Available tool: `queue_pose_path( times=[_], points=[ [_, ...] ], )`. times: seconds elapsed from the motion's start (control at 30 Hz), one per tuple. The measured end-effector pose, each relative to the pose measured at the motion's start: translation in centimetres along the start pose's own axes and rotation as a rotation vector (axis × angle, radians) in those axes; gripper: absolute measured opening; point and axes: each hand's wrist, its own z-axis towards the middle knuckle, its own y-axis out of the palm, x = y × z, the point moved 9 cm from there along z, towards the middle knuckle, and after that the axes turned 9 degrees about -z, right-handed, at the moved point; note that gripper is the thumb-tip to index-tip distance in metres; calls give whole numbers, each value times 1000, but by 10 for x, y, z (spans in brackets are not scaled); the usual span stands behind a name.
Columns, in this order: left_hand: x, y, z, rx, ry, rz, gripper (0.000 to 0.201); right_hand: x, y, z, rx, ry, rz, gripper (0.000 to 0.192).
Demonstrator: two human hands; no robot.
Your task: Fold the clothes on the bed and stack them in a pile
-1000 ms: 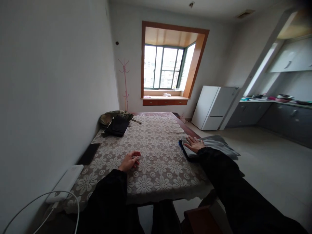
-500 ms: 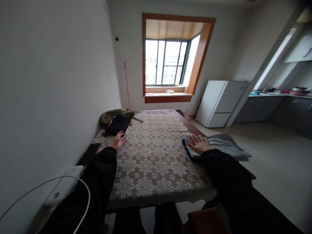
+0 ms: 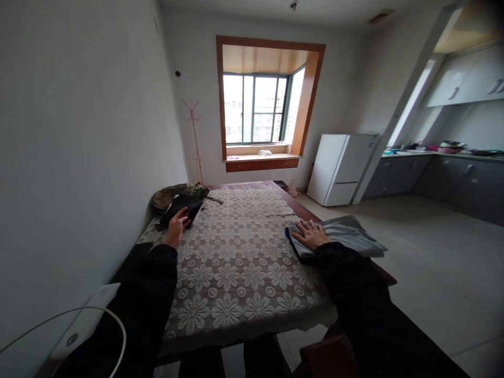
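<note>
My right hand (image 3: 312, 235) lies flat, fingers spread, on a stack of folded grey cloth (image 3: 346, 231) at the table's right edge. Something dark with a bit of blue shows beneath the grey layer. At the left, my left hand (image 3: 177, 227) is at the near edge of a black flat item (image 3: 191, 205), its fingers extended and slightly bent against it. Whether that item is cloth or a pouch I cannot tell. Behind it, against the wall, slumps a camouflage-patterned bag (image 3: 169, 195) with a strap trailing onto the tablecloth (image 3: 240, 262).
A white power strip or adapter (image 3: 84, 320) with a looping white cable (image 3: 118, 320) is by my left forearm. A reddish-brown chair or stool (image 3: 328, 357) stands near my right. Farther off are a pink coat rack (image 3: 195, 142), a white fridge (image 3: 334, 168) and a kitchen counter (image 3: 417, 154).
My left hand has moved forward to the black item, its fingers now against it. My right hand still rests on the grey cloth. The view has shifted slightly right and up.
</note>
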Motion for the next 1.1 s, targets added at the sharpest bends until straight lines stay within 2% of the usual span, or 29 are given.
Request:
queue_pose_path(
  times=[0.03,0.1,0.17,0.23,0.3,0.33,0.4,0.47,0.57,0.63,0.7,0.73,0.87,0.93,1.0,1.1],
  points=[
    [7,6,-21,-62,45,-11,48,-1,-4,-2,16,-2,5,78],
    [12,17,-80,-223,93,20,51,-3,-16,-8,76,-22,22,74],
    [-1,21,-156,-394,32,149,56,-9,-35,-16,190,-64,53,66],
    [-17,16,-238,-533,-64,256,56,-24,-60,-32,347,-118,123,56],
    [-29,6,-307,-640,-178,295,53,-51,-83,-60,481,-186,266,47],
    [-31,1,-333,-669,-220,303,51,-70,-92,-78,514,-238,364,44],
    [-29,-11,-361,-678,-259,319,43,-126,-104,-122,483,-410,579,38],
    [-21,-27,-362,-613,-243,332,37,-195,-110,-173,371,-614,720,33],
    [-6,-59,-332,-418,-134,390,34,-287,-112,-239,254,-811,751,39],
    [2,-80,-309,-311,-39,466,33,-328,-111,-255,250,-799,721,49],
    [8,-95,-289,-258,46,544,33,-352,-105,-252,262,-714,660,58],
    [10,-100,-280,-247,83,582,34,-360,-102,-247,267,-674,627,55],
    [18,-117,-242,-226,195,743,39,-379,-90,-231,259,-652,526,20],
    [22,-122,-223,-221,252,833,42,-372,-89,-224,260,-645,575,21],
    [27,-125,-204,-223,320,919,48,-346,-92,-212,283,-563,747,24],
    [32,-119,-183,-274,439,1008,62,-274,-91,-184,335,-313,1116,21]
  ],
)
